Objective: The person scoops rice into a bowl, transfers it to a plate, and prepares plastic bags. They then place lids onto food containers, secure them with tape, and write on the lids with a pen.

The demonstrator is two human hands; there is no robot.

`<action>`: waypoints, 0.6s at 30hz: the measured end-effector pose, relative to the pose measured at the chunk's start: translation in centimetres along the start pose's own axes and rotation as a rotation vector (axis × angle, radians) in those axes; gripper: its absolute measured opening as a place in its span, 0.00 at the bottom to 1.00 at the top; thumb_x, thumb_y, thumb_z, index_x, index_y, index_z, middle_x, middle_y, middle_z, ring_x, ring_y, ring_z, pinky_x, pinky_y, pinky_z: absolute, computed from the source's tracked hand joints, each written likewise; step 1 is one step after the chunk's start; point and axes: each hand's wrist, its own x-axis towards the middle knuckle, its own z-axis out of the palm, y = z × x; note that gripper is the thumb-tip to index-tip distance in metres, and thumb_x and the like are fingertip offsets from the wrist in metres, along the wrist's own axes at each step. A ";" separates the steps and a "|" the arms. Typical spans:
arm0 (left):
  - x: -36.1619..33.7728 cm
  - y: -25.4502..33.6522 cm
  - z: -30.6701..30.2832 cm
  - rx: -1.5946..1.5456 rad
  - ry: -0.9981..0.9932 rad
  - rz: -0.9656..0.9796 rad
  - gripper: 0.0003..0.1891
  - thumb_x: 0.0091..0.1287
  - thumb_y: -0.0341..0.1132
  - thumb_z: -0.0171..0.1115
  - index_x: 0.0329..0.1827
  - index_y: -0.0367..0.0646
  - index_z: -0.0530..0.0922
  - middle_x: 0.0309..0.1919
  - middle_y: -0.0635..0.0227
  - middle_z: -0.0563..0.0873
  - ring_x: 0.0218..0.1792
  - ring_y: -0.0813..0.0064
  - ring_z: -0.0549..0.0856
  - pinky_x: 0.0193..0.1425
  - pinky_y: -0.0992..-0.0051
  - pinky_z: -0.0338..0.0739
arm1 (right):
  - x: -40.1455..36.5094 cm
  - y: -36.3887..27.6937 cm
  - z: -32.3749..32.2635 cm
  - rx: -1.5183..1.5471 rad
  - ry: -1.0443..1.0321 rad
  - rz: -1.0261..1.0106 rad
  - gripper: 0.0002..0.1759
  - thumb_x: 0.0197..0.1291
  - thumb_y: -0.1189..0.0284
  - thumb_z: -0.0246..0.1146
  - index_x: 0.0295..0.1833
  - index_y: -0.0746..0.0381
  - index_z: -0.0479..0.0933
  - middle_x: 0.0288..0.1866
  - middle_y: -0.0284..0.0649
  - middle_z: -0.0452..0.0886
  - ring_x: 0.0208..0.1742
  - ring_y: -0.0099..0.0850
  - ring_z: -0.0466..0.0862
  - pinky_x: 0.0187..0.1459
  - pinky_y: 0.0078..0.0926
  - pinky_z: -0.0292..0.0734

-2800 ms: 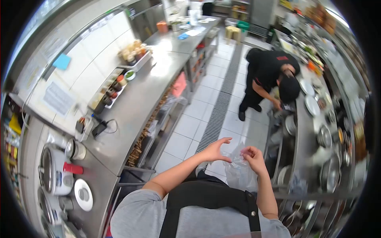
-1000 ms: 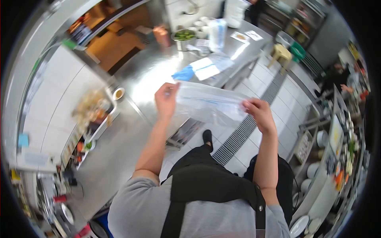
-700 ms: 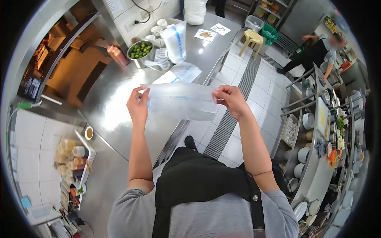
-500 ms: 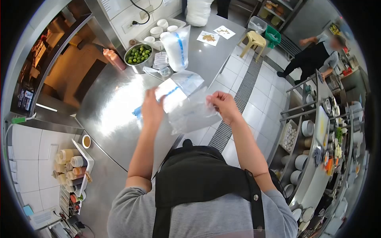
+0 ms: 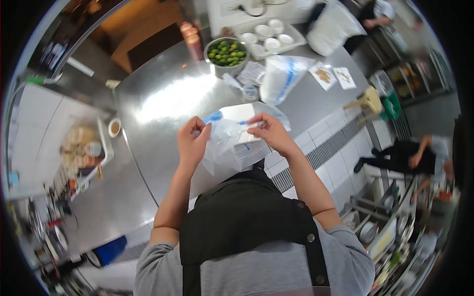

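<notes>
A clear plastic bag point(image 5: 224, 153) with blue print hangs at the table's near edge, in front of my apron. A white box point(image 5: 238, 113) shows through it and seems to be inside. My left hand point(image 5: 194, 138) pinches the bag's left edge between thumb and fingers. On the other side my right hand point(image 5: 270, 132) has its fingertips closed on the bag's upper right part, beside the box. The bag's loose near end droops between my forearms.
Beyond the bag stand a bowl of green limes point(image 5: 226, 53), sauce bottles point(image 5: 191, 38), a tray of white cups point(image 5: 299, 35) and a white plastic pack point(image 5: 281, 81). A stool point(image 5: 370, 102) and a co-worker point(image 5: 419, 158) are to the right. Squeeze bottles point(image 5: 81, 145) stand left.
The view has swung round. My left hand now pinches the bag's edge, and my right hand has shifted along the bag, nearer the white box. The co-worker appears lower in the view.
</notes>
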 end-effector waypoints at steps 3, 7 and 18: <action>0.1 3.3 1.4 0.177 0.203 0.150 0.12 0.64 0.29 0.68 0.26 0.36 0.74 0.18 0.63 0.77 0.21 0.76 0.78 0.29 0.75 0.70 | 1.2 -6.0 0.9 -0.085 0.161 -0.652 0.23 0.56 0.67 0.77 0.54 0.61 0.79 0.49 0.39 0.84 0.52 0.34 0.84 0.53 0.32 0.79; 0.6 6.2 4.3 0.191 0.257 0.075 0.13 0.66 0.29 0.67 0.25 0.38 0.74 0.17 0.66 0.80 0.21 0.81 0.77 0.27 0.76 0.69 | 0.6 -10.9 -0.1 -0.392 -0.261 -0.681 0.19 0.55 0.70 0.75 0.52 0.60 0.78 0.52 0.42 0.83 0.57 0.38 0.82 0.64 0.39 0.71; 3.0 8.5 7.4 0.135 0.514 -0.023 0.15 0.71 0.31 0.65 0.25 0.39 0.73 0.18 0.68 0.82 0.20 0.88 0.72 0.23 0.78 0.63 | 2.8 -10.1 -6.6 -0.415 -0.194 -1.028 0.15 0.52 0.80 0.68 0.46 0.63 0.76 0.51 0.44 0.79 0.55 0.43 0.79 0.57 0.37 0.73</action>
